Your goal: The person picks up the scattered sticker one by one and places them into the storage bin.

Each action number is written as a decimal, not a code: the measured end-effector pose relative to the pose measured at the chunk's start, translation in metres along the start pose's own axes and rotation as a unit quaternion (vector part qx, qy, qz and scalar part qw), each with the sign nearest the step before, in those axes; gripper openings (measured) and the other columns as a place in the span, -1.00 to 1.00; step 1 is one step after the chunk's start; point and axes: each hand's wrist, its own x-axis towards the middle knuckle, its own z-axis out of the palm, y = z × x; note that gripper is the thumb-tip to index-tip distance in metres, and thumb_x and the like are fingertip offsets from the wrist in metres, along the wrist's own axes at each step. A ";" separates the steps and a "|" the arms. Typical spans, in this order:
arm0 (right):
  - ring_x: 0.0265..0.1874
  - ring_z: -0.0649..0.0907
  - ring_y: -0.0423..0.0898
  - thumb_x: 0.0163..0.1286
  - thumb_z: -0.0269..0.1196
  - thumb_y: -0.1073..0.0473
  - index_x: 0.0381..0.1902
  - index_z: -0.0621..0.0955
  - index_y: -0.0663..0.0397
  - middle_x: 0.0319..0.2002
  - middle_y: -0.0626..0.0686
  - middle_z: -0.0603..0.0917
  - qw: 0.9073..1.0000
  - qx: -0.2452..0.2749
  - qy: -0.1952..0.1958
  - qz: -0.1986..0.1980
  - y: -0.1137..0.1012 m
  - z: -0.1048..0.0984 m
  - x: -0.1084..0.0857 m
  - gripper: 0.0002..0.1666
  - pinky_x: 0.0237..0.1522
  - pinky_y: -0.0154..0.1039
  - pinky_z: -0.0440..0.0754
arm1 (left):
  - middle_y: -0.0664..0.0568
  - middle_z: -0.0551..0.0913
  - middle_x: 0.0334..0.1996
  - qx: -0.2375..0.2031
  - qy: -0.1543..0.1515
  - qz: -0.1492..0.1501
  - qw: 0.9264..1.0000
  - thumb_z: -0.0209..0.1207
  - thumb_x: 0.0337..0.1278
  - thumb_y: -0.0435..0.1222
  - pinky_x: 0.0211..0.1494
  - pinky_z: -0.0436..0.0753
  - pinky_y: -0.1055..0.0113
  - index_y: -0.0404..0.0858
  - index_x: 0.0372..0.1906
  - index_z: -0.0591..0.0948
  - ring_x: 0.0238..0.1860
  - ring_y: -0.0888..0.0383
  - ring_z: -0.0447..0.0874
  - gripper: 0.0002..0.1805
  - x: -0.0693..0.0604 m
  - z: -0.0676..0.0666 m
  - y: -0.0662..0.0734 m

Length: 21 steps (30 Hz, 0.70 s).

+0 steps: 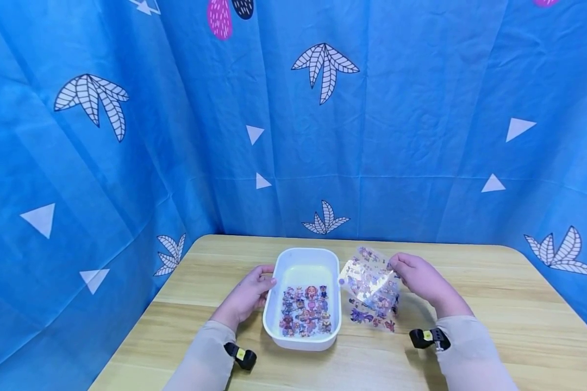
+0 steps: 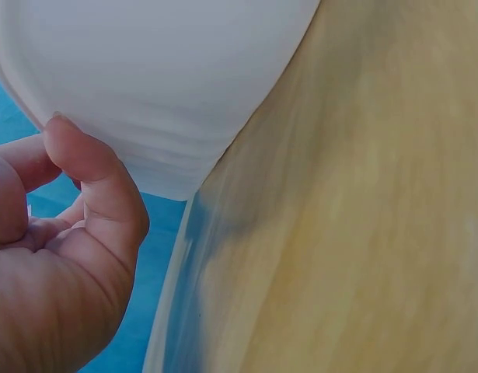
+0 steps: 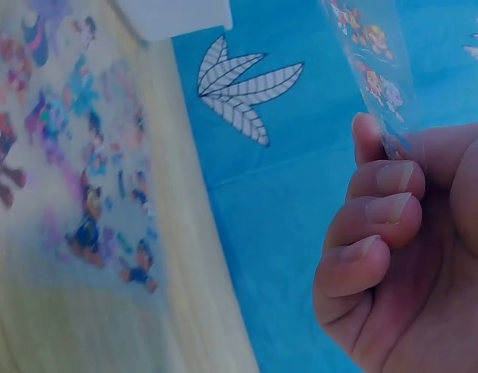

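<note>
Head view: right hand (image 1: 423, 279) is pinching some clear stickered plastic (image 1: 372, 296) just right of the white tray (image 1: 307, 270), left hand (image 1: 247, 296) gripping its left rim. Cartoon stickers (image 1: 305, 312) fill the near half; wood tabletop (image 1: 513, 304) below, blue curtain (image 1: 406, 136) far side.

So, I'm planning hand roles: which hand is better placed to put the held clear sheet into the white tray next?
Probably the right hand: it pinches the clear sheet beside the white tray, while the left hand holds the tray's side.
</note>
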 end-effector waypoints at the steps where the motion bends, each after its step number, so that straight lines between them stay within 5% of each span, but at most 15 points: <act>1: -0.55 0.42 -0.02 0.68 -0.10 0.02 -0.19 0.58 0.12 -0.52 0.06 0.42 1.000 0.002 0.000 -0.001 -0.002 -0.001 0.000 -0.60 -0.40 -0.08 0.47 | -0.38 0.57 0.06 0.000 -0.001 0.001 1.000 0.09 0.50 -0.26 -0.28 0.65 0.29 -0.31 0.44 0.28 -0.25 0.06 0.65 -0.46 0.000 0.000 0.000; 9: -0.55 0.41 -0.03 0.67 -0.04 0.01 -0.22 0.57 0.10 -0.50 0.07 0.42 0.999 0.021 -0.010 -0.035 -0.024 0.008 0.000 -0.63 -0.44 -0.09 0.47 | -0.34 0.58 0.02 -0.001 0.004 0.001 1.000 0.09 0.50 -0.28 -0.29 0.65 0.29 -0.31 0.42 0.29 -0.27 0.08 0.65 -0.48 0.001 -0.001 0.000; 21: -0.21 0.59 -0.07 0.63 0.05 0.06 -0.18 0.67 -0.08 -0.26 -0.06 0.65 0.995 -0.036 -0.068 -0.063 -0.046 0.062 0.013 -0.73 -0.09 -0.02 0.57 | -0.31 0.59 0.00 -0.002 -0.008 -0.004 1.000 0.10 0.48 -0.25 -0.28 0.65 0.28 -0.33 0.43 0.28 -0.27 0.06 0.62 -0.45 0.001 -0.001 0.001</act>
